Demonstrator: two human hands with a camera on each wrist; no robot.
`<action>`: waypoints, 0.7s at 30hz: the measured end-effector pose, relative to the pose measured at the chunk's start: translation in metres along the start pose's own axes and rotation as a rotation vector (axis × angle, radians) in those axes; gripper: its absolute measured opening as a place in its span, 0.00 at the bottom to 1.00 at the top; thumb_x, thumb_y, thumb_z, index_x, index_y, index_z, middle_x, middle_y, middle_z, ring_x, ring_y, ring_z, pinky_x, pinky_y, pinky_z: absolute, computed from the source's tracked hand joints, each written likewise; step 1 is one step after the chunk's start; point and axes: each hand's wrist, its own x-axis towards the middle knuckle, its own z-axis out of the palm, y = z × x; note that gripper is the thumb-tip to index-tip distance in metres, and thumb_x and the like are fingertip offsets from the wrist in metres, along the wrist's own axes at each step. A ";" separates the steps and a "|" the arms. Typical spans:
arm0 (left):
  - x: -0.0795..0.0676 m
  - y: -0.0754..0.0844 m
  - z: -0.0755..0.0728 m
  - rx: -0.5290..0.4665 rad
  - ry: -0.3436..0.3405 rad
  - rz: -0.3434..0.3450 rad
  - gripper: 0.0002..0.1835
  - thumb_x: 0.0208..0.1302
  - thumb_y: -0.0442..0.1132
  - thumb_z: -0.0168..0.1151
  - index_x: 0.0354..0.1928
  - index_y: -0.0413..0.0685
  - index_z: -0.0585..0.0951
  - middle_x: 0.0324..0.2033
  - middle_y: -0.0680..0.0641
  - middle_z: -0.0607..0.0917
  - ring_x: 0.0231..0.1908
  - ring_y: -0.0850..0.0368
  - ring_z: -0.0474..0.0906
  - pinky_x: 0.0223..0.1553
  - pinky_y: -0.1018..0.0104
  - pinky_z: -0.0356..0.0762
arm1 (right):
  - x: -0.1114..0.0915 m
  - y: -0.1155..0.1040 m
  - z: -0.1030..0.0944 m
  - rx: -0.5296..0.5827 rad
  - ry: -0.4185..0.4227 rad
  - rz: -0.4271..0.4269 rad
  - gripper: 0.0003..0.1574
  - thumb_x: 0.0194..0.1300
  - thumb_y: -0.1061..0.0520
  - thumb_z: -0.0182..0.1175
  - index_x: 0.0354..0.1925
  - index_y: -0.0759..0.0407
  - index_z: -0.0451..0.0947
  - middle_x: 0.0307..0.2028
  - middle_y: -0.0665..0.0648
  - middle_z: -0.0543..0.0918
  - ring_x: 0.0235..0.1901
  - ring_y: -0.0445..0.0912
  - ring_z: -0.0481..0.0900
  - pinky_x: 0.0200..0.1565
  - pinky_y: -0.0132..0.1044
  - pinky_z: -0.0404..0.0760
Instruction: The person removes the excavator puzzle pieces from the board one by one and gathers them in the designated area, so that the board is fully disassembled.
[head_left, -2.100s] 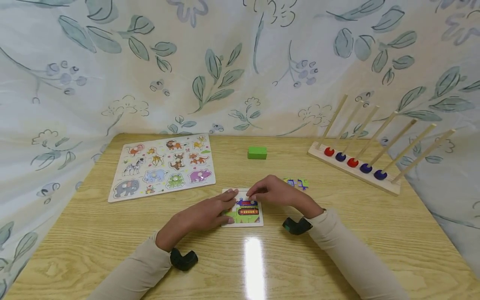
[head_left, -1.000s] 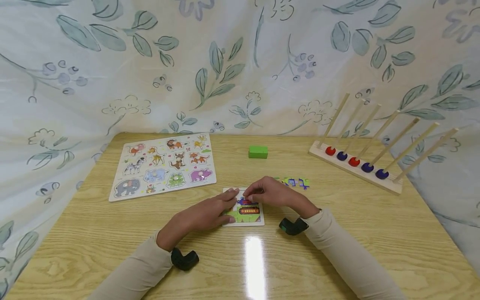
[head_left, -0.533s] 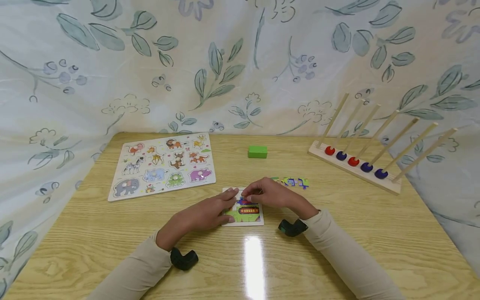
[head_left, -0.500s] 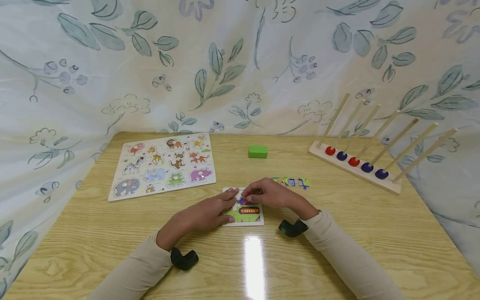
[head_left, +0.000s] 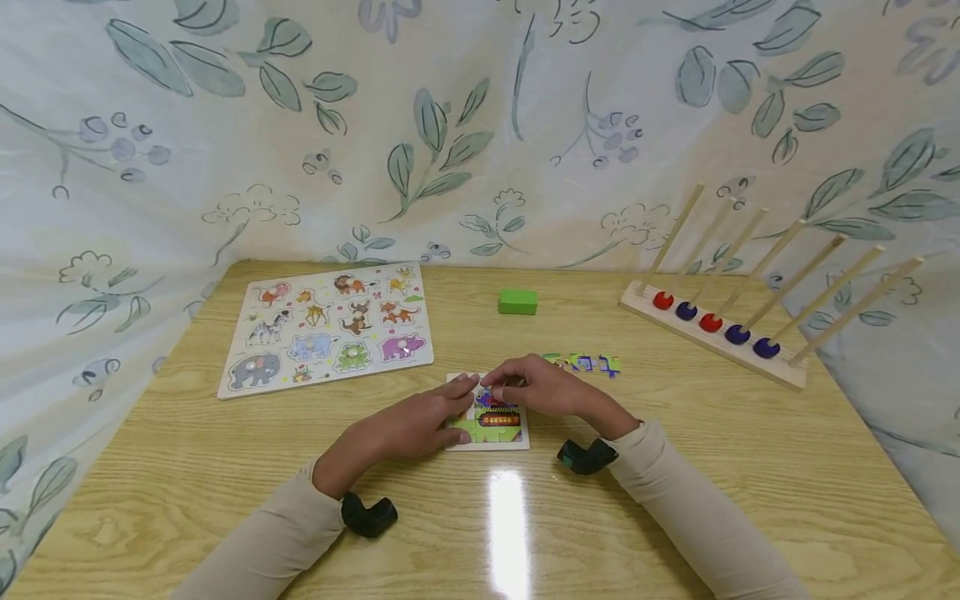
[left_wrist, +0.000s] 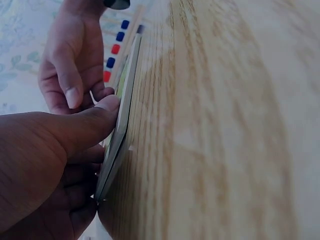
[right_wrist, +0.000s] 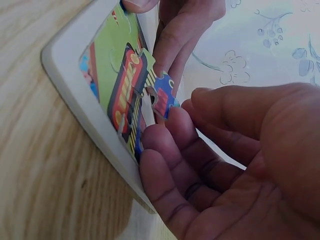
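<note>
A small jigsaw board (head_left: 489, 447) with a white frame lies on the table; its picture shows a vehicle with a yellow-and-red track on green. My left hand (head_left: 412, 421) rests on the board's left side, thumb pressing on the top near the front edge, as the left wrist view shows. My right hand (head_left: 542, 387) pinches a blue and red puzzle piece (right_wrist: 164, 95) at the upper part of the picture. That piece stands tilted up from the board in the right wrist view, partly hidden behind the fingertips. Loose puzzle pieces (head_left: 583, 363) lie just beyond my right hand.
An animal peg puzzle board (head_left: 330, 325) lies at the back left. A green block (head_left: 517, 302) sits at the back middle. On the right stands a wooden rack (head_left: 712, 342) with upright rods and red and blue rings. A floral cloth (head_left: 480, 125) hangs behind the table.
My right hand has shifted slightly left and uncovered more of the loose pieces. The puzzle piece at its fingertips has changed its tilt a little. My left hand has stayed on the board.
</note>
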 end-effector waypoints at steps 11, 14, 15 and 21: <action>0.000 0.000 -0.001 0.017 -0.001 0.010 0.37 0.71 0.47 0.57 0.74 0.39 0.56 0.75 0.43 0.51 0.73 0.47 0.46 0.68 0.53 0.55 | 0.001 -0.005 0.001 -0.038 0.045 -0.006 0.11 0.70 0.65 0.56 0.48 0.63 0.82 0.45 0.54 0.81 0.41 0.44 0.78 0.41 0.36 0.79; 0.000 0.000 -0.001 0.027 -0.004 0.013 0.36 0.71 0.47 0.57 0.74 0.38 0.57 0.75 0.42 0.51 0.73 0.46 0.46 0.68 0.53 0.55 | 0.001 -0.007 0.003 -0.017 0.047 0.000 0.10 0.69 0.65 0.57 0.46 0.63 0.81 0.44 0.54 0.81 0.41 0.44 0.79 0.42 0.36 0.79; 0.000 0.000 -0.001 0.033 -0.004 0.016 0.36 0.71 0.47 0.57 0.73 0.38 0.58 0.74 0.41 0.51 0.73 0.46 0.47 0.68 0.52 0.55 | 0.002 -0.007 0.003 -0.009 0.045 0.003 0.09 0.69 0.66 0.57 0.46 0.63 0.81 0.43 0.54 0.82 0.42 0.44 0.79 0.42 0.36 0.79; -0.001 0.001 -0.002 0.107 -0.008 0.018 0.35 0.72 0.50 0.56 0.73 0.39 0.60 0.74 0.43 0.54 0.72 0.47 0.49 0.68 0.53 0.56 | 0.002 -0.008 0.007 0.006 0.057 0.007 0.09 0.69 0.66 0.57 0.45 0.63 0.81 0.41 0.52 0.83 0.42 0.43 0.79 0.43 0.34 0.79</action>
